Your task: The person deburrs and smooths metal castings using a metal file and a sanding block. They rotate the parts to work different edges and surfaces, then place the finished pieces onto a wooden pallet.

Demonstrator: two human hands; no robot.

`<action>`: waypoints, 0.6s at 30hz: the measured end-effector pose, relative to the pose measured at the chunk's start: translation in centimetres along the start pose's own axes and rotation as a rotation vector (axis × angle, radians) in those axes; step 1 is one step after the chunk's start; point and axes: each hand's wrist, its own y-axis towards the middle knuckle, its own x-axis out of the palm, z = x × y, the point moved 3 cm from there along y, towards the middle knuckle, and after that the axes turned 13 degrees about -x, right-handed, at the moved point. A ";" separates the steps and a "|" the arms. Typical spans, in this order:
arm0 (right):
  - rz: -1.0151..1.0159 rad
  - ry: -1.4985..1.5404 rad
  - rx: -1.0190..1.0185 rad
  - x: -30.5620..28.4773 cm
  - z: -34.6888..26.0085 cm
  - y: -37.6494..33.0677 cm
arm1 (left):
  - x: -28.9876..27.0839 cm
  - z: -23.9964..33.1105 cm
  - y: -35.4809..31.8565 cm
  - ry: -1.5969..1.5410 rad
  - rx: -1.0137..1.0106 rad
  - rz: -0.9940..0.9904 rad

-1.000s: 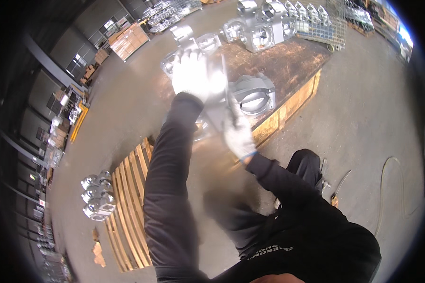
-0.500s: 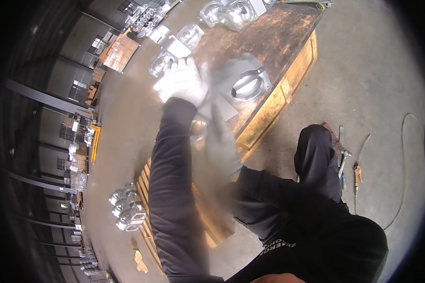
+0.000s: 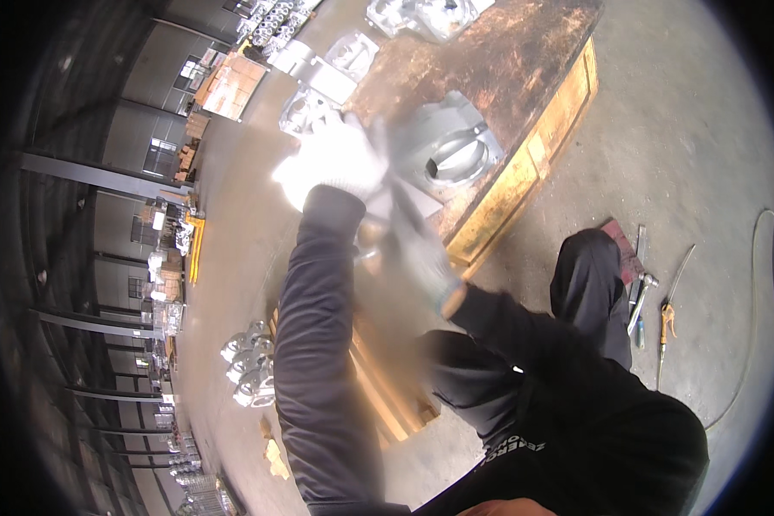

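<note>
On the dark wooden crate top (image 3: 507, 69) lies a silver metal casting (image 3: 434, 129) with a large round opening. My left hand (image 3: 340, 159), in a white glove, is stretched out at the crate's near left side beside this casting. Glare washes out its fingers and anything under them. My right hand (image 3: 421, 254), in a greyish glove, reaches up toward the same spot, just below the casting. Motion smears its fingers, so a hold cannot be made out. A small shiny metal part (image 3: 367, 253) shows between my two forearms, partly hidden.
More silver castings (image 3: 353, 56) stand along the crate's far and left edges. A wooden pallet (image 3: 378, 387) lies below my arms, with metal castings (image 3: 251, 365) to its left. An air blow gun (image 3: 666, 322) with a hose and a ratchet wrench (image 3: 643, 292) lie on the floor right of my knee.
The whole view has shifted slightly, with the scene sliding right. Both hands stay close together by the casting; my right forearm has come up a little, and its wrist now shows more.
</note>
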 end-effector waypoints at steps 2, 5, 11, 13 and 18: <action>0.098 -0.373 -0.208 -0.4 -1.8 0.7 | 0.0 0.4 0.6 -0.012 0.042 -0.009; -0.139 -0.199 -0.047 -0.4 -3.7 2.7 | 0.1 1.4 1.0 -0.022 0.097 -0.069; -0.530 -0.556 -0.541 -3.5 -5.0 5.2 | 0.3 0.3 3.8 -0.672 -0.217 -0.332; -0.592 -0.731 -0.335 -4.2 -5.0 7.4 | -0.3 -2.0 4.4 -1.080 -0.338 -0.233; -0.359 -0.626 0.215 -3.5 -8.7 9.7 | -1.9 -8.2 -0.7 -0.685 -0.268 0.246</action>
